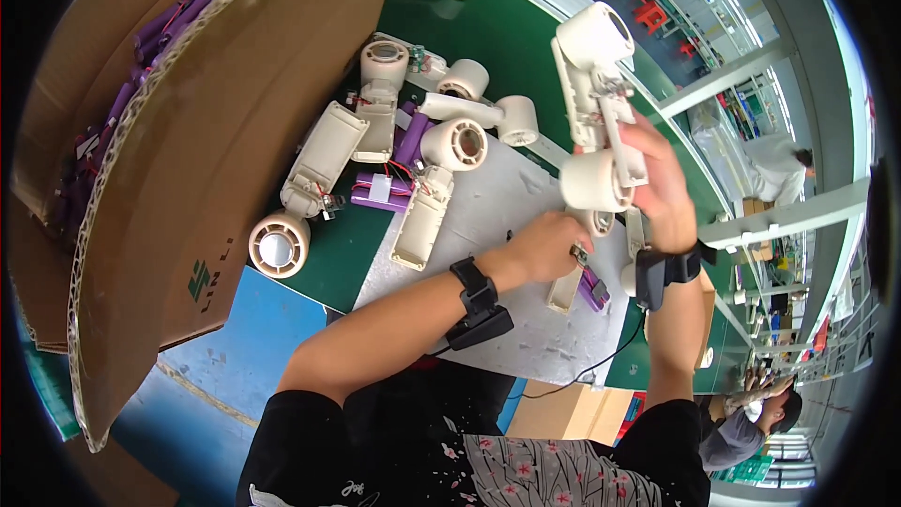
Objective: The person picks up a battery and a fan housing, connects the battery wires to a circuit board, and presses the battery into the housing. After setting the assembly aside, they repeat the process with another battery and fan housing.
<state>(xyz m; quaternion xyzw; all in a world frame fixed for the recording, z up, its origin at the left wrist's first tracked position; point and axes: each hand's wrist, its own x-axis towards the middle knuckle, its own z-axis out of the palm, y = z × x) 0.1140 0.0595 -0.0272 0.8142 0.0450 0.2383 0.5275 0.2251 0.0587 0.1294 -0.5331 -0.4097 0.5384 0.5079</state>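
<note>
My right hand (657,174) is closed around white handheld fan housings. One round head (596,36) points up and another round head (596,181) hangs below it, with open handles and wires between them. Lower and to the left, my left hand (544,249) is closed over another white fan housing (563,291), partly hidden by the fingers. A small circuit board (580,252) shows at its fingertips, and a purple battery (593,288) lies beside the open handle.
Several open fan housings (427,216) and purple batteries (378,191) lie on the green table (511,42) and its grey mat (488,225). A tall cardboard box (216,131) holding purple batteries stands at left. People (741,432) work at far right.
</note>
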